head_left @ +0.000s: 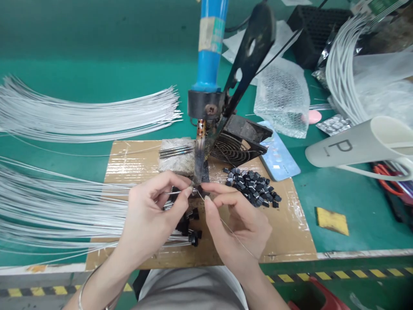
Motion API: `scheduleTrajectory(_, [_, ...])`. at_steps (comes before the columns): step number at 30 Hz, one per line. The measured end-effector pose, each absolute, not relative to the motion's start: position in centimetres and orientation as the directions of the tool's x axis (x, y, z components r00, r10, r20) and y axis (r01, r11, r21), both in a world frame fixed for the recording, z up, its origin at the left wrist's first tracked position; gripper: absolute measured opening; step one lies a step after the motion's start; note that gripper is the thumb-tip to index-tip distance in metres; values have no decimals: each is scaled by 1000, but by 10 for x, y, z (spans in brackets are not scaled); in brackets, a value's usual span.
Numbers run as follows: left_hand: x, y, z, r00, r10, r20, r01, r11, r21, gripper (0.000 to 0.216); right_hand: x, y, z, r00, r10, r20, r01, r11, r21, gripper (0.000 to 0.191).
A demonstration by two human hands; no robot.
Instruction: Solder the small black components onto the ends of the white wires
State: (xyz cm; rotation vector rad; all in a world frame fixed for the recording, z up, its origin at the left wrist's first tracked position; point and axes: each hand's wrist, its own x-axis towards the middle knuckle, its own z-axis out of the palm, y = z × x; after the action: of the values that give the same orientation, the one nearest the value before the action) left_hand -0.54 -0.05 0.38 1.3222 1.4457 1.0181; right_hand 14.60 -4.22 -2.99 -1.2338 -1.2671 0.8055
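A soldering iron [211, 64] with a blue handle is clamped upright in a black metal bracket [248, 47], its tip pointing down between my hands. My left hand [151, 219] is closed in a pinch on a white wire [174, 193], whose end is right by the tip. Fingertips partly hide that end. My right hand [238, 219] pinches a thin strand of solder wire [240, 241] that runs up to the same spot and trails back over the palm. Black connectors [193, 237] on wires lie below my left hand. Loose small black connectors [253, 185] form a pile beyond my right hand.
Bundles of white wire [90, 116] lie at left. A cardboard sheet [290, 237] covers the work area, with a small black fan [238, 142] behind. Rightward are a blue card-like object [280, 157], a white mug [342, 144], a yellow sponge [332, 221] and bubble wrap [282, 92].
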Motion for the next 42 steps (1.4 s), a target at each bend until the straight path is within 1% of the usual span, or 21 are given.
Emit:
scheduleTrajectory(6, [-4,2,7,-5,992,-124,276,120,954,9,145,-42,-31,200,948,246,185,210,-960,18])
scheduleTrajectory(13, [-4,0,9,0,995,-95,301,91,949,11,145,-42,-29,198,947,254,197,215,-956,17])
scheduleTrajectory(20, [-3,0,8,-8,995,-101,278,99,955,10,145,-43,-29,200,947,253,188,217,-958,17])
scheduleTrajectory(25, [-4,1,7,4,992,-126,295,119,948,10,145,-42,-30,211,946,244,186,207,-961,17])
scheduleTrajectory(31, [-4,-2,8,5,994,-110,290,104,951,10,144,-42,-30,205,948,242,160,212,-964,20])
scheduleTrajectory(42, [-6,-3,4,4,996,-92,284,87,955,11,143,-41,-31,215,941,261,163,229,-960,19])
